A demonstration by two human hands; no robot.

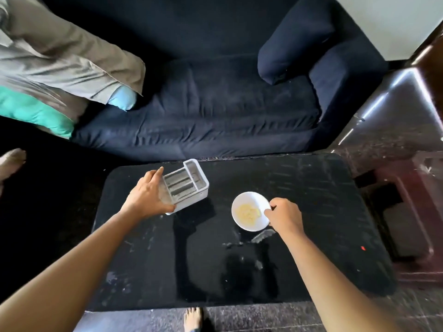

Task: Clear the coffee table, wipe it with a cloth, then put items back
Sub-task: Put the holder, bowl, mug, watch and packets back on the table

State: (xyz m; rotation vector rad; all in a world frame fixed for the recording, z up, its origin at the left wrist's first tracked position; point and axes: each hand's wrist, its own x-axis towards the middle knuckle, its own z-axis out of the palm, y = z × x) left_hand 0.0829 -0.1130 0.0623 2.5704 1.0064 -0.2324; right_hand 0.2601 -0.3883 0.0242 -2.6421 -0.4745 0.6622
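A black glossy coffee table [311,236] fills the lower middle of the view, its top smeared with pale marks. On its far left part sits a white plastic box [189,185] with slotted compartments. My left hand [148,192] grips the box's left end, thumb on the near side and fingers over the far rim. Right of it stands a small white bowl [247,209] holding a little yellow food. My right hand [282,216] pinches the bowl's right rim.
A dark blue sofa [215,111] runs along the table's far side, with a blue cushion [292,41] at right and grey and teal pillows [60,68] at left. My bare foot [193,319] stands at the table's near edge. Dark shiny floor [395,111] lies to the right.
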